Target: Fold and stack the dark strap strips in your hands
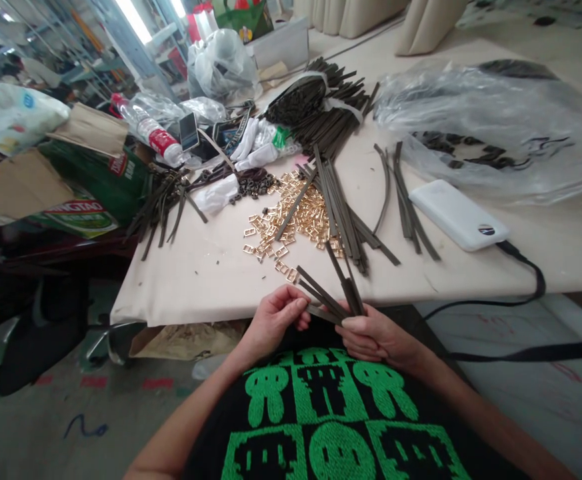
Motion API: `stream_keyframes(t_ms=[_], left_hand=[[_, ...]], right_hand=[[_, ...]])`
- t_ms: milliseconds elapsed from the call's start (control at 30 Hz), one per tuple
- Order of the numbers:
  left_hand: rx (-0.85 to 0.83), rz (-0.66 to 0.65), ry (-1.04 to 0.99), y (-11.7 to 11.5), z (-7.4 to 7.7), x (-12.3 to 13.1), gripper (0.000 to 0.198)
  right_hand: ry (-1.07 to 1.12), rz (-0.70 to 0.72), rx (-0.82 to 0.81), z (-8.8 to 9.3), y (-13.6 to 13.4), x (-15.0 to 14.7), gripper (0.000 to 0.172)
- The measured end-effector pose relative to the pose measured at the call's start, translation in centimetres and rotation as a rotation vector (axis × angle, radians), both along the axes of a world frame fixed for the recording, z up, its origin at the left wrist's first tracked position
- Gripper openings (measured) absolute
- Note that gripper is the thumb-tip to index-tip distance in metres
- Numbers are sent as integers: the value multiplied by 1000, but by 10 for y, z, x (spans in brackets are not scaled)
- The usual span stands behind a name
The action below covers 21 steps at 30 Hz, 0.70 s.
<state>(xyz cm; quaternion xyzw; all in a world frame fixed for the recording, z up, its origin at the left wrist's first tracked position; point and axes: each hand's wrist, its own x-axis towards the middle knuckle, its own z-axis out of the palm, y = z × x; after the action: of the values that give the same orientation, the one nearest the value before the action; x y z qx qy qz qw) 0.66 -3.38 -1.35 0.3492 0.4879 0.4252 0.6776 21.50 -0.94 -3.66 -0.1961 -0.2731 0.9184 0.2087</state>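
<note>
My right hand (371,335) is closed round a small fan of dark olive straps (351,293) near the table's front edge. To its left, my left hand (281,312) pinches the end of one strap (323,313) that runs out of the bunch. Just beyond both hands lies a heap of gold metal buckles (301,212). A stack of loose straps (339,207) rests across the heap's right side. Whether a buckle sits between my left fingertips is hidden.
A white power bank (458,215) with a black cable lies at the right, below a clear plastic bag (495,127). Tied strap bundles (331,113) lie at the back. Left stand a red-capped bottle (155,137), a phone (189,131) and a green carton (95,187).
</note>
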Motion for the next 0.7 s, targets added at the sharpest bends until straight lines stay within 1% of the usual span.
stream_keyframes(t_ms=[100,200,333,400,500,567,633,700], left_hand=[[-13,-18,-2,0,-2,3,26],[-13,-8,13,1,-4,5,27],[5,-4,49,4,-8,6,28],[19,-16,68,4,-8,4,29],[66,-14,112,1,-6,0,27],[89,-6,109,-3,-4,-3,23],[81,-18,52,-7,-4,-4,22],[51,-43,-27,-10,-7,-3,24]], right_hand=[[49,28,-48,-4,1,0,34],[63,33,-71,-8,1,0,32],[26,5,-36,-12,1,-3,28],[-55,-3,42,-11,0,-5,28],[-263,-35,241,-5,-3,-6,28],[-365,-54,346,1,-5,-7,26],[-403,-24,398,7,-6,-7,25],[-402,31,411,11,-7,-8,25]])
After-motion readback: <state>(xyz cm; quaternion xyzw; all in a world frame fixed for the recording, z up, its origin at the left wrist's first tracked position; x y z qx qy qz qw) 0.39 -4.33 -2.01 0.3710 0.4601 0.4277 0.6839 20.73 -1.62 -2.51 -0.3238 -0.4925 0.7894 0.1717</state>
